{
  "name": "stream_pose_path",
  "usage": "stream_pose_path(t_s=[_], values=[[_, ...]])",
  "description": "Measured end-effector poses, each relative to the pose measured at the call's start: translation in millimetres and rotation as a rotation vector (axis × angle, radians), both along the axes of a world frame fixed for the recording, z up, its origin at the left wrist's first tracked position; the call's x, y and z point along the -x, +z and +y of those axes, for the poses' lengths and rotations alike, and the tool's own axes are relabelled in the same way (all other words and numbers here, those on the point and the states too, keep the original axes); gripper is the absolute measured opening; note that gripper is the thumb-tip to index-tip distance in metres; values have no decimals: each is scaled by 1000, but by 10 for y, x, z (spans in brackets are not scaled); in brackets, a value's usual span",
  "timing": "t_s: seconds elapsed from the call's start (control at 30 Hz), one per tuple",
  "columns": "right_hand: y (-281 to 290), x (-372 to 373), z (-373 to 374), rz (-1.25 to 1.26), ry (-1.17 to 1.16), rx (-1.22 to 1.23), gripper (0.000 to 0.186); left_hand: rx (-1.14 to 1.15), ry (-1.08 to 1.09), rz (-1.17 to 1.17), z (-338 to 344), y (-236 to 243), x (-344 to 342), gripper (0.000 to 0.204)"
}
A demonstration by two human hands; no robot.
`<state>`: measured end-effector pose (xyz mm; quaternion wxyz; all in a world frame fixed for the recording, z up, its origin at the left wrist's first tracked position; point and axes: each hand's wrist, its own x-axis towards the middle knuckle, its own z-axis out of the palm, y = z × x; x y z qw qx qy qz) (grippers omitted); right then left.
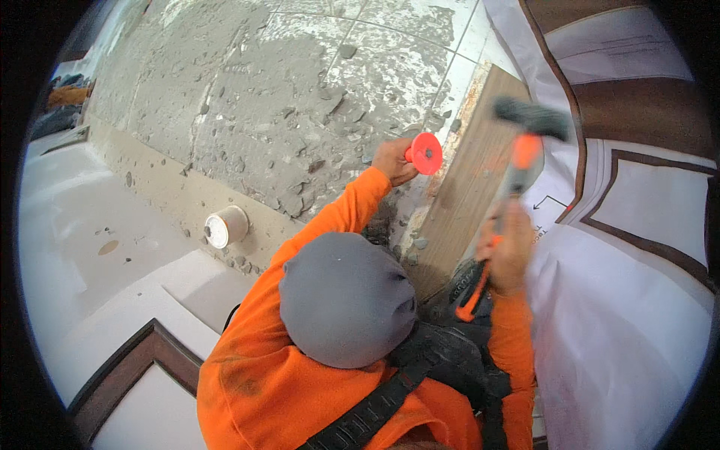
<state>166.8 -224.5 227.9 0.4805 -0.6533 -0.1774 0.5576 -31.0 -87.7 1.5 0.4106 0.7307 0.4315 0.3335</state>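
My left hand (394,161) is closed round a chisel with a round red hand guard (425,154). I see the chisel nearly end on, with its dark struck end in the middle of the guard; its blade is hidden. In my right hand (508,247) is a hammer, blurred by motion, with a dark head (531,118) and a grey and orange handle (474,294). The hammer head is raised to the right of the guard, apart from it. Beneath the hands lie a wood-look plank (469,180) and the rough edge of the grey mortar-covered floor (255,112).
Grey rubble and chips lie over the floor, with white-smeared tiles (397,52) at the far side. A small white tub (226,226) stands at the left. White sheeting (607,322) with brown bands borders the right. A rounded grey cloth shape (346,300) sits between my orange sleeves.
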Motion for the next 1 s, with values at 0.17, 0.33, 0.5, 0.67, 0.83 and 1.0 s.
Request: stream_pose_path(t_s=[0.17,0.33,0.5,0.67,0.83,1.0], values=[[943,-486,289,-98,-316,-792,51,75,18,28,81,129,1,27],[199,-501,171,-313,-255,-937,55,70,57,26,122,216,-164,27],[-770,382,-210,-46,286,139,41,6,32,199,76,50,20,28],[-59,87,122,66,41,-2,45,-46,54,123,17,-11,224,26],[653,-599,168,-83,-194,-740,48,-78,-192,294,-128,-44,325,26],[544,-752,-212,-96,-185,-729,51,-77,-501,230,-576,8,479,32]])
